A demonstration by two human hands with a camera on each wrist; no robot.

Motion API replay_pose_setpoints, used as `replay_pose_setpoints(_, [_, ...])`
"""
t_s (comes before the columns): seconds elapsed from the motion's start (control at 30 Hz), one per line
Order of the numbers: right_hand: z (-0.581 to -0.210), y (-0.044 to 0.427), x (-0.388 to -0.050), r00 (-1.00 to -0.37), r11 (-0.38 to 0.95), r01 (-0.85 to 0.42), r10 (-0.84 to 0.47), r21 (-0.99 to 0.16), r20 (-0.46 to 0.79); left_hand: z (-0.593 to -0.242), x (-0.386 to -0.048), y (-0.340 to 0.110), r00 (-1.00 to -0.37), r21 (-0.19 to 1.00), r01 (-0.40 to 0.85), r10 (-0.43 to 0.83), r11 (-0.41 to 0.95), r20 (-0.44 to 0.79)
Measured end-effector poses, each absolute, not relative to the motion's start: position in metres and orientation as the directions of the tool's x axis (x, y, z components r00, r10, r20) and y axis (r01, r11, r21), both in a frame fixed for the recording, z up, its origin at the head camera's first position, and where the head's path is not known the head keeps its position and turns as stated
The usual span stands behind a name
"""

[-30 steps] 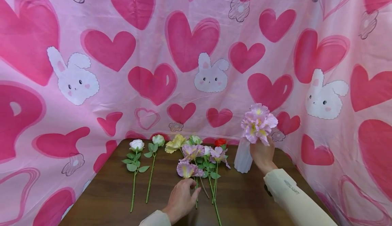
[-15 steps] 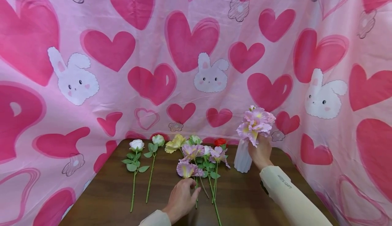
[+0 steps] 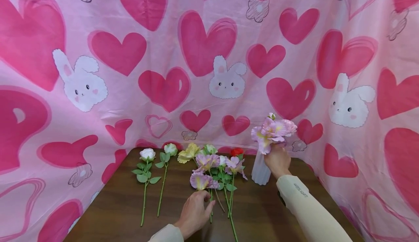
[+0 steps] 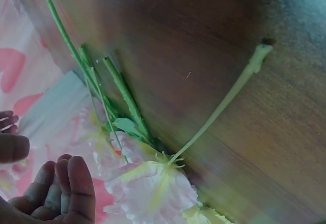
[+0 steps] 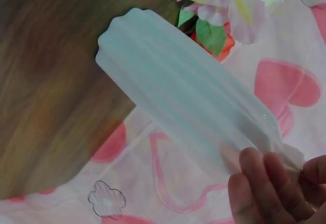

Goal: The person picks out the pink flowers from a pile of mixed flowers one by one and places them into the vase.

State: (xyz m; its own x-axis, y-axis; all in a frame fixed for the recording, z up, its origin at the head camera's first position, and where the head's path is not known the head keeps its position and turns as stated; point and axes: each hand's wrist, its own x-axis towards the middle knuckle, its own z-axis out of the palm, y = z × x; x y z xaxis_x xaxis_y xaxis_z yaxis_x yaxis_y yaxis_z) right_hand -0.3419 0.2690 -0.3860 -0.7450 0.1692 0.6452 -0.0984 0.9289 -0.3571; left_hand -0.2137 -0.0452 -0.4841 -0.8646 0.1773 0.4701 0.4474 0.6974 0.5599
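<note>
Has brought the right hand (image 3: 278, 160) slightly leftward over the past second, closer over the white vase (image 3: 261, 169). Has carried along the lilac-pink blooms (image 3: 270, 131), now reaching farther left above the vase's mouth. Has turned them as well, with petals seen more from the side than a second ago. Brings out a small white bud (image 3: 271, 116) at the top and, more fully, a pink bloom (image 3: 289, 127) at the right. Has drawn the cream sleeve (image 3: 307, 205) leftward too.
</note>
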Motion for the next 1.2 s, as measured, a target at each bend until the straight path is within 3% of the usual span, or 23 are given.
replay_pose_setpoints(0.23, [-0.384,0.263,-0.34,-0.739,0.945,-0.101,0.138,-0.31,0.659,-0.483,-0.214,-0.045,-0.864,0.552,0.445,0.176,0.705,0.472])
replay_pose_setpoints(0.67, [-0.389,0.26,-0.331,-0.641,0.927,-0.179,0.145,-0.331,0.754,-0.483,-0.216,-0.045,-0.86,0.554,0.447,0.168,0.702,0.482])
replay_pose_setpoints(1.2, [-0.405,0.243,-0.302,-0.686,0.882,-0.212,0.173,-0.421,0.707,-0.485,-0.217,-0.05,-0.873,0.559,0.43,0.168,0.709,0.458])
